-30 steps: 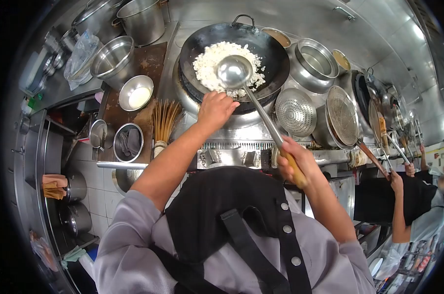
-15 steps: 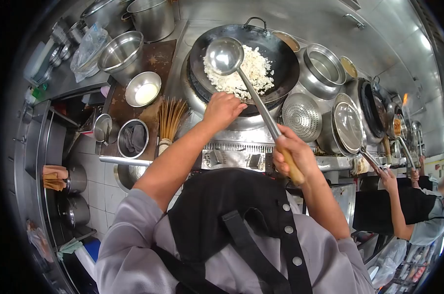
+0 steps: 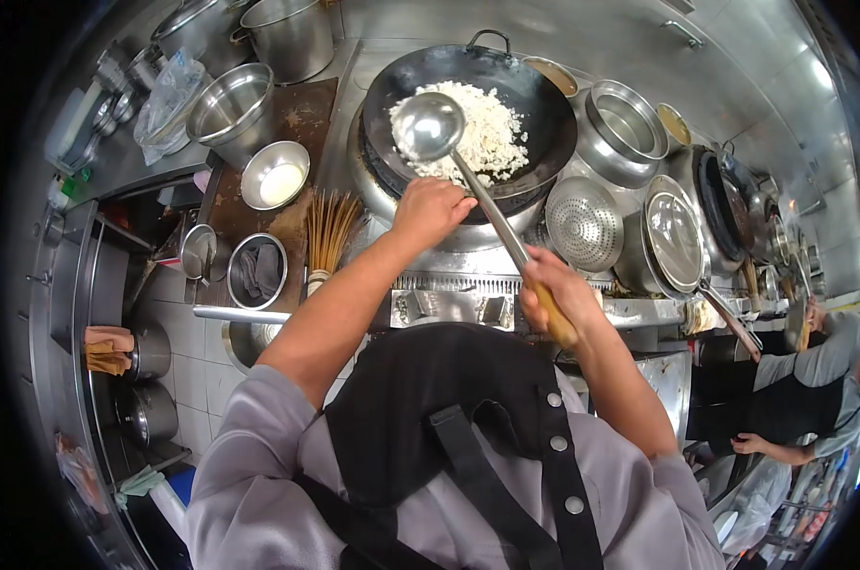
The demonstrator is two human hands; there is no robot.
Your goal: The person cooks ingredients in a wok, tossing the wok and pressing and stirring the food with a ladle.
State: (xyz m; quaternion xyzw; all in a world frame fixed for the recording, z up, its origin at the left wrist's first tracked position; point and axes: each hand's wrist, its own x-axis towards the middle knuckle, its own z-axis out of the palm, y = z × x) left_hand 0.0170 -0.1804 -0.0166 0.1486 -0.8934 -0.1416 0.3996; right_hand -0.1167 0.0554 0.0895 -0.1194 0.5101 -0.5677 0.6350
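Note:
A dark wok (image 3: 546, 114) sits on the burner, with white crumbly food (image 3: 487, 128) spread over its bottom. My left hand (image 3: 433, 211) is closed at the wok's near rim; what its fingers grip there is hidden under them. Wrapped round the wooden handle of a long metal ladle (image 3: 430, 125) is my right hand (image 3: 560, 293). The ladle's bowl hangs over the left part of the food, its shaft crossing the near rim beside my left hand.
Left of the wok stand a bamboo brush (image 3: 330, 233), a bowl with pale liquid (image 3: 276, 174) and a bowl with a dark cloth (image 3: 256, 272). Right are a perforated strainer (image 3: 585, 224) and nested metal bowls (image 3: 627, 121). A co-worker (image 3: 781, 404) stands at the far right.
The ladle's bowl has moved from the middle of the food to its left side, and my right hand has shifted slightly. The co-worker has turned and lowered one hand.

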